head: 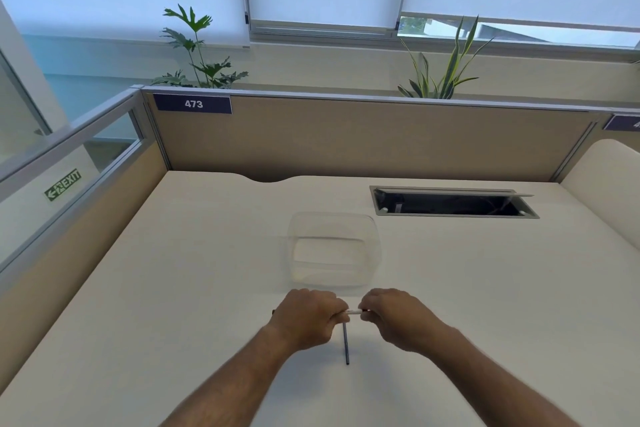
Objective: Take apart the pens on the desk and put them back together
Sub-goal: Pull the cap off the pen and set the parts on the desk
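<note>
My left hand [308, 317] and my right hand [394, 314] meet over the near middle of the desk [173, 288]. Both are closed on one white pen [354, 312], held level between them; only a short white stretch shows between the fingers. A dark tip of the pen pokes out past the left side of my left hand. A thin dark pen refill [346, 343] lies on the desk just below my hands, pointing toward me. Its far end is hidden under my left fingers.
A clear plastic container [334, 253] stands just beyond my hands with nothing visible inside. An open cable hatch [453, 201] is set in the desk at the back right. Beige partition panels wall the desk at the back and left.
</note>
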